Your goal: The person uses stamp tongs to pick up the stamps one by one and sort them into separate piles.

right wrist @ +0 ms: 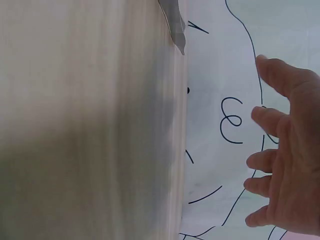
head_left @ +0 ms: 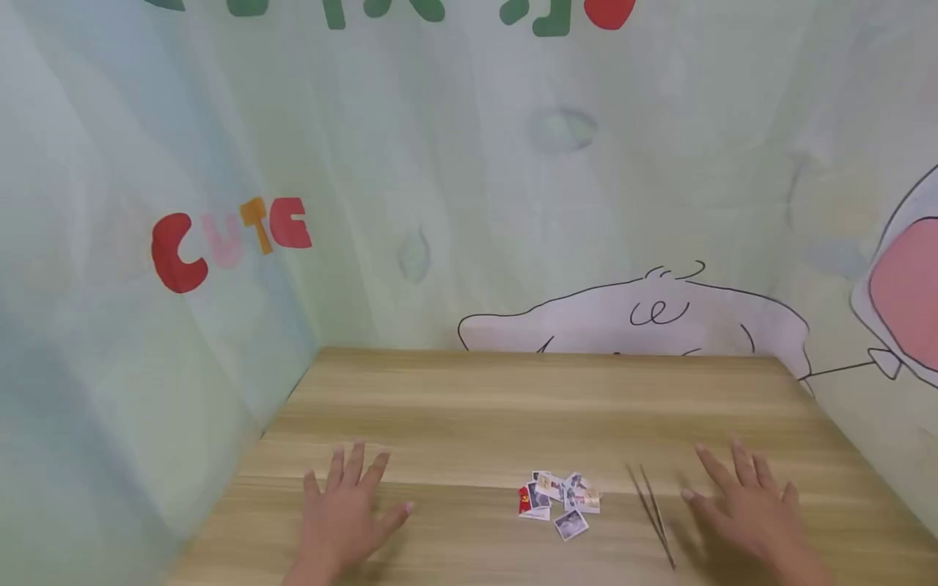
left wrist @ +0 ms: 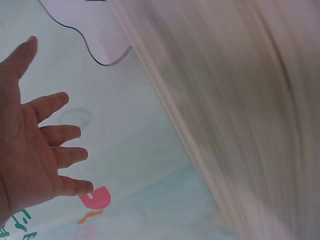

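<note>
My left hand (head_left: 340, 517) is spread out over the left part of the table, palm down, holding nothing. On the other side, my right hand (head_left: 755, 509) is spread the same way, its thumb a short distance right of a pair of metal tweezers (head_left: 663, 537). The tweezers lie slanted, with their two arms apart at the far end. Between the hands sits a small cluster of stamps (head_left: 579, 498), several of them overlapping. A single dark-pictured stamp (head_left: 572, 525) lies at the cluster's near side. In both wrist views the fingers are straight and apart.
The wooden table (head_left: 454, 407) runs back to a printed cloth backdrop (head_left: 440, 163) with coloured letters and a line-drawn animal. The table's left and right edges stand beyond the hands.
</note>
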A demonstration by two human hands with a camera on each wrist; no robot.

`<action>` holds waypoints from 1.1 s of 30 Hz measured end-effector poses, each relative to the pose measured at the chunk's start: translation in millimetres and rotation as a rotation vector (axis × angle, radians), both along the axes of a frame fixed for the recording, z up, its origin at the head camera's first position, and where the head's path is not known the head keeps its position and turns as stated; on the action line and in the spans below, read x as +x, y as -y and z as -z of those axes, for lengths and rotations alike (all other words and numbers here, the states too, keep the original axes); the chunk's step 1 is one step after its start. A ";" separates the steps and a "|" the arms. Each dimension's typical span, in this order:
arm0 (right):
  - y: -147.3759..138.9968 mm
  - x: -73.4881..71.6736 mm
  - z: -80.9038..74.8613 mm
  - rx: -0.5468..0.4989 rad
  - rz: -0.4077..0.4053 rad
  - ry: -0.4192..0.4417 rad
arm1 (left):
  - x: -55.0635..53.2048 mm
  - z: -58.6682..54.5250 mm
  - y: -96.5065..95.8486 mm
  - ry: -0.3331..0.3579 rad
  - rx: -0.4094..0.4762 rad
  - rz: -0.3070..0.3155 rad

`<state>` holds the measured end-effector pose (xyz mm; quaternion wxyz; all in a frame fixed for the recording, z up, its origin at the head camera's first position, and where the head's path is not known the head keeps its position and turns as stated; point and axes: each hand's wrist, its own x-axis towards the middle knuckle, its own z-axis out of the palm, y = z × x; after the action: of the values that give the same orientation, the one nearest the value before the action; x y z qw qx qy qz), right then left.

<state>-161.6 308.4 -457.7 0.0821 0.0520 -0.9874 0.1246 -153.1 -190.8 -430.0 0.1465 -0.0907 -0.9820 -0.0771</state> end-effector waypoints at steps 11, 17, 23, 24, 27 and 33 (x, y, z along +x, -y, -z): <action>6.3 17.1 2.0 -0.097 -0.057 -0.076 | 3.8 3.5 -27.4 -0.065 0.104 0.077; 12.3 20.9 2.9 -0.190 -0.051 -0.078 | 3.4 4.6 -38.0 -0.048 0.171 0.115; 22.3 22.5 5.3 -0.280 -0.042 -0.013 | 3.0 5.6 -52.2 -0.005 0.221 0.164; 23.8 22.6 6.5 -0.307 -0.038 0.004 | 3.1 5.9 -54.9 0.003 0.229 0.173; 28.0 22.7 10.4 -0.369 -0.023 0.054 | 2.7 6.9 -63.2 0.021 0.243 0.204; 35.0 24.0 17.2 -0.439 -0.018 0.090 | 1.3 6.7 -76.8 0.040 0.254 0.258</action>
<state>-137.6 273.4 -474.9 0.0460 0.0362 -0.9389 0.3393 -151.8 -114.0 -436.7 0.1259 -0.1951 -0.9473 -0.2206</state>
